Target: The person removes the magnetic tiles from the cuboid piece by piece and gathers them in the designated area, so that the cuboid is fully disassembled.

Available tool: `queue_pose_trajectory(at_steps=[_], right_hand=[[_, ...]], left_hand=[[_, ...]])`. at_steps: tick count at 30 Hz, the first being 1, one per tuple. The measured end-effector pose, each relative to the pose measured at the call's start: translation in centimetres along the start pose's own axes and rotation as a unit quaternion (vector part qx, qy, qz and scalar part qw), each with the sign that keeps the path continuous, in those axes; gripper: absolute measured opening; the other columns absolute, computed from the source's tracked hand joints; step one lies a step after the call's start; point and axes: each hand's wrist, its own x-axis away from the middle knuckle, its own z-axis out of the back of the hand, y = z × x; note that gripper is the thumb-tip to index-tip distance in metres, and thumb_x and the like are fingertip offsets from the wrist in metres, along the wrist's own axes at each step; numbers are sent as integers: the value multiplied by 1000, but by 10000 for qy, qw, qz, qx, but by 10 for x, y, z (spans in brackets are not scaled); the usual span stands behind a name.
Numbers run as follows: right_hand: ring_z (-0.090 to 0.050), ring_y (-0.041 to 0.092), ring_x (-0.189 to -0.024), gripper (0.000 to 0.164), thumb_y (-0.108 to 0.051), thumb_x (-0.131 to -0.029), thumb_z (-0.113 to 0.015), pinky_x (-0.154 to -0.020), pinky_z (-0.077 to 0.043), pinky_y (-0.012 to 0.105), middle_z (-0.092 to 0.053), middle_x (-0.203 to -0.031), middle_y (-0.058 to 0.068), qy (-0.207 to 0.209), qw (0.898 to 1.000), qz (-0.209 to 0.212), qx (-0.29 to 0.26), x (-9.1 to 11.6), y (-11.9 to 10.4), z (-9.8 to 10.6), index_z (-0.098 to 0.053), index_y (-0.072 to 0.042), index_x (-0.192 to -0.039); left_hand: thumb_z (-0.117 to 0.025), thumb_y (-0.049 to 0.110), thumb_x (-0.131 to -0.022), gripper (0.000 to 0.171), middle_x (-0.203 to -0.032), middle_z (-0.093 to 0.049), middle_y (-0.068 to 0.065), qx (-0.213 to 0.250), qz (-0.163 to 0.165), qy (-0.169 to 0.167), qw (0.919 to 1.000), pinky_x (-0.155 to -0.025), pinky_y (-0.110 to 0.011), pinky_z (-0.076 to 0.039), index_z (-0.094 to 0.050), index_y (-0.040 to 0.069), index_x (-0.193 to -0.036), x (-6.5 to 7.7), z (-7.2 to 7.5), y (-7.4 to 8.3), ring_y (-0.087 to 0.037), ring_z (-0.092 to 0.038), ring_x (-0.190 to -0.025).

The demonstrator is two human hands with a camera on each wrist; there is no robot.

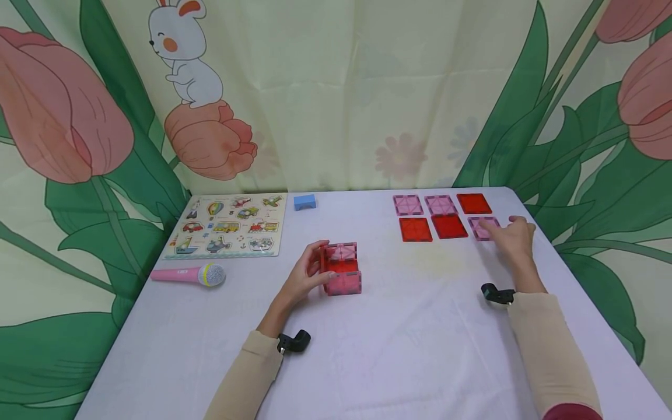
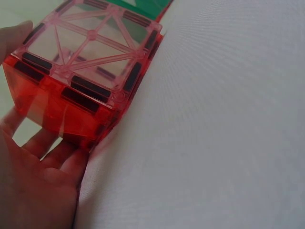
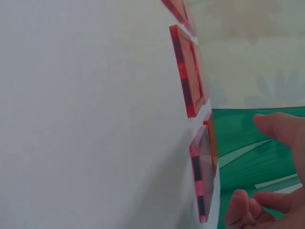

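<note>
My left hand (image 1: 304, 277) grips a small box-like build of translucent red and pink square magnetic tiles (image 1: 343, 283) near the table's middle. In the left wrist view, the fingers spread along the red side of the build (image 2: 62, 112), and the thumb lies by its pink lattice face. Over at the right, my right hand (image 1: 514, 242) hovers by a pink tile (image 1: 479, 228) lying flat. The right wrist view has its thumb and fingers (image 3: 279, 129) spread apart, with a gap between them and the pink tile (image 3: 202, 176).
Beside that tile lie red tiles (image 1: 448, 226) and pink tiles (image 1: 408, 205) in two rows. A blue block (image 1: 304, 202) stands at the back. At the left are a picture board (image 1: 226, 227) with vehicles and a pink toy microphone (image 1: 184, 275). A printed curtain (image 1: 325, 105) hangs behind.
</note>
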Motion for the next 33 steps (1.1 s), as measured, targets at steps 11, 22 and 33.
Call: queue_pose_trajectory(at_steps=[11, 22, 33], right_hand=[[-30, 39, -145, 97, -58, -92, -57, -112, -44, 54, -19, -160, 26, 88, 9990, 118, -433, 17, -20, -14, -15, -1, -159], [-31, 33, -145, 91, -53, -93, -59, -108, -49, 51, -27, -158, 22, 136, 9969, 371, -677, 41, -43, -28, -18, -5, -159], [-42, 30, -132, 81, -51, -93, -64, -101, -55, 45, -41, -150, 18, 307, 9901, 1111, -795, 66, -63, -40, -31, -9, -155]], left_hand=[[-70, 9, -86, 77, -157, -38, -16, 57, -1, 40, 10000, -121, -53, -31, -32, 14, -154, -7, 1, -24, -35, -34, -148], [-65, 21, -93, 65, -153, -44, -9, -10, -163, 105, 9998, -121, -54, -32, -36, 23, -151, -7, 3, -30, -30, -39, -145], [-43, 37, -103, 54, -156, -39, -2, 254, 296, 131, 9992, -121, -60, -29, -35, 19, -154, -10, 2, -32, -28, -31, -149]])
